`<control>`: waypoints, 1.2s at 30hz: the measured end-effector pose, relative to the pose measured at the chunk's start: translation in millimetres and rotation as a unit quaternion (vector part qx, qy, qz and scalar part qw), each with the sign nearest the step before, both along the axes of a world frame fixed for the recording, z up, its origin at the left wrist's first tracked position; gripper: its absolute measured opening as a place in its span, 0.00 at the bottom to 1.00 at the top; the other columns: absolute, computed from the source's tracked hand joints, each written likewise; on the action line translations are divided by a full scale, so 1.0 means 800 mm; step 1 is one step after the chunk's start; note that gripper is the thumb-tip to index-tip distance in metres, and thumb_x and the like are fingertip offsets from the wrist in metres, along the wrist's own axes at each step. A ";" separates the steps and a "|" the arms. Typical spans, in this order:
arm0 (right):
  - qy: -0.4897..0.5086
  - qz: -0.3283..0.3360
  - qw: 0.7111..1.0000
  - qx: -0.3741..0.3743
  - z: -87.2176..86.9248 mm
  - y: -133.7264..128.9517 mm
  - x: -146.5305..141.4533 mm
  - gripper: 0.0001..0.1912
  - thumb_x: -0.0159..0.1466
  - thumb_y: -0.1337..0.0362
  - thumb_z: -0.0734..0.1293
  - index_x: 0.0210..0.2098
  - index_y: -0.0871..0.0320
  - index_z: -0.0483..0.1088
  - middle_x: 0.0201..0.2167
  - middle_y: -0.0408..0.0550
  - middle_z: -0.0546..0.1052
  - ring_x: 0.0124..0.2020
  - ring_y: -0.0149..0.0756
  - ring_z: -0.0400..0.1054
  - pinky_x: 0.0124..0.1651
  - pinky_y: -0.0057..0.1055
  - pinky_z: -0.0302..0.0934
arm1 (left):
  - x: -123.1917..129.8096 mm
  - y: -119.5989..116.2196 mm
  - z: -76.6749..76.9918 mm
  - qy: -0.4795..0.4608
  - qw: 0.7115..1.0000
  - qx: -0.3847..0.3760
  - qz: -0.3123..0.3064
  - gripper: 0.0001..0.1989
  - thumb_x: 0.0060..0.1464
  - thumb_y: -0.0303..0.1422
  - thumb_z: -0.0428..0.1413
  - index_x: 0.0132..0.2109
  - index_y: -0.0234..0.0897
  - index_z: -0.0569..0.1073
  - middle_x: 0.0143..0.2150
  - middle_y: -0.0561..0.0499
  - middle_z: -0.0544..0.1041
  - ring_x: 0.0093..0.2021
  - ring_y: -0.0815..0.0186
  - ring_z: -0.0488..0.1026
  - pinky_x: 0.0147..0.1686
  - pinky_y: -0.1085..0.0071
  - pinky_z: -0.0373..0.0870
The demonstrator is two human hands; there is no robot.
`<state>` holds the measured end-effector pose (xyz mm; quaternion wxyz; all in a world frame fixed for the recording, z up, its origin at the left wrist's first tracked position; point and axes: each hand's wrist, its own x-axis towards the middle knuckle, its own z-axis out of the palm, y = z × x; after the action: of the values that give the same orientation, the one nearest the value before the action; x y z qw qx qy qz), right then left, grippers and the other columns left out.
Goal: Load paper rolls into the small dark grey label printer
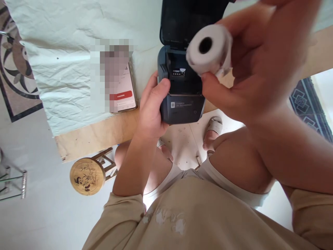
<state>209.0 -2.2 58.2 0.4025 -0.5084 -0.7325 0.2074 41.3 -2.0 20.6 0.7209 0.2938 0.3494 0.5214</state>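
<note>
A dark label printer (184, 109) has its lid (186, 22) swung up, so the compartment inside shows with a small printed sticker. My left hand (154, 104) is wrapped round the printer's left side, thumb on its upper edge. Between the thumb and fingers of my right hand (249, 59) is a white paper roll (215, 47) with a dark hollow core. The roll hangs over the right part of the open compartment and hides some of it. Whether the roll touches the printer I cannot tell.
A phone (125, 83), partly blurred out, lies on the pale cloth (70, 69) left of the printer. The wooden table edge (99, 133) runs below. A round wooden stool (87, 176) stands on the floor at left. A dark patterned mat (307, 104) lies at right.
</note>
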 end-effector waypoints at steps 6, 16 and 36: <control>-0.188 -0.070 0.971 0.126 -0.016 0.009 -0.009 0.14 0.54 0.68 0.65 0.42 0.58 0.68 0.41 0.43 0.76 0.35 0.31 0.72 0.34 0.27 0.61 | 0.001 0.000 -0.003 0.020 0.999 0.034 -0.013 0.11 0.56 0.41 0.57 0.44 0.43 0.71 0.39 0.50 0.76 0.54 0.59 0.75 0.47 0.67 0.75; -0.125 0.055 0.954 0.268 -0.008 0.001 0.003 0.04 0.55 0.73 0.64 0.29 0.58 0.66 0.31 0.44 0.74 0.34 0.29 0.68 0.35 0.28 0.60 | -0.006 0.001 -0.005 -0.011 0.998 0.038 -0.044 0.17 0.54 0.40 0.59 0.50 0.46 0.68 0.40 0.53 0.76 0.40 0.65 0.77 0.38 0.69 0.72; -0.097 0.022 0.990 0.098 -0.011 -0.008 -0.001 0.25 0.54 0.60 0.71 0.51 0.58 0.68 0.52 0.55 0.68 0.43 0.35 0.67 0.33 0.31 0.61 | -0.005 -0.003 0.000 0.041 0.996 0.077 -0.026 0.16 0.50 0.28 0.60 0.46 0.47 0.71 0.42 0.55 0.75 0.42 0.66 0.73 0.40 0.70 0.71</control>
<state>208.3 -8.2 49.7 0.3722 -0.4678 -0.7962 0.0932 37.2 -4.7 20.4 0.6946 0.3786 0.3295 0.5153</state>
